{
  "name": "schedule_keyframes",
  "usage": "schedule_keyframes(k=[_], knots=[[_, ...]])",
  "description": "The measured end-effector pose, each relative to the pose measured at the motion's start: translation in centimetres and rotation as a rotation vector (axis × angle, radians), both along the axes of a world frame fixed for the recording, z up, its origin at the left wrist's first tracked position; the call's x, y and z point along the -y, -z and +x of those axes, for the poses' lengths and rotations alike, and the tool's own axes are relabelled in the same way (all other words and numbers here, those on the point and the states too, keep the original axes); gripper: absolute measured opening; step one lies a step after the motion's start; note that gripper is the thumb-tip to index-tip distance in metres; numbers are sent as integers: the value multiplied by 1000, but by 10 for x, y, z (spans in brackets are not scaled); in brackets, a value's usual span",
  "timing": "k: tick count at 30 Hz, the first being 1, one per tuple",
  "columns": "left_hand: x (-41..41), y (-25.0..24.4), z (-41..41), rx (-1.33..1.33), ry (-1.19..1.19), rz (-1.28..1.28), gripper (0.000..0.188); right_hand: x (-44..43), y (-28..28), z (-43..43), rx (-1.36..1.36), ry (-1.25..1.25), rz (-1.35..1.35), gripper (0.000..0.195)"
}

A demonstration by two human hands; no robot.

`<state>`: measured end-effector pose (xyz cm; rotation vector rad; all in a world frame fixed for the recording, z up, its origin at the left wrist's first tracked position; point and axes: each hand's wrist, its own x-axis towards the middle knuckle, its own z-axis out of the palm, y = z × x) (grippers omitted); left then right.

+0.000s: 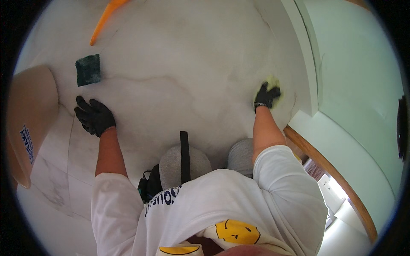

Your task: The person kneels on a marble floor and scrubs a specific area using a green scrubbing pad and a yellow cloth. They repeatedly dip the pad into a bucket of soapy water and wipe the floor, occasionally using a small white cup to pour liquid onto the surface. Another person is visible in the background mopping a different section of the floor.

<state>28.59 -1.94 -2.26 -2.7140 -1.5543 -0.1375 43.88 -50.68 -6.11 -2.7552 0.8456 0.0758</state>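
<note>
My left hand (95,116), in a black glove, rests on the marble-look tile floor (179,105) with its fingers apart and nothing in them. Just beyond its fingertips lies a dark green scouring pad (88,70), flat and roughly square. Out to the right, my right hand (267,94), gloved in black too, presses a yellow-green cloth (273,82) against the floor near the wall. The cloth shows around the fingers; the glove hides its middle.
A beige bucket (35,105) bearing writing stands at the left. Beyond the pad lies an orange handle-like tool (105,19), cut off by the frame's top. A white baseboard (304,57) and pale green wall (355,73) bound the right side, with a wooden edge (333,172) nearer me.
</note>
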Motion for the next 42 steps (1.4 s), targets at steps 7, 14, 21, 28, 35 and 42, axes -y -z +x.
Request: schedule_keyframes(k=[7,14,21,28,35,42], knots=[[-3,5,-6,9,28,30,46,-115,-5,-40,-60,-208,-70,80],[-1,-10,5,-113,-70,-46,47,-346,-73,31,-207,-977,-66,90],[-3,-25,7,-68,-60,-138,48,-334,-74,65,-97,-1334,12,87],[-2,-12,-1,-9,-60,-123,49,-142,-66,-56,-208,-1183,-40,83],[-6,-10,0,31,-42,-106,49,-156,-63,-68,-259,-1352,-47,85],[-6,-16,-1,-25,-68,-118,50,-339,-58,61,-7,-1308,-344,86]])
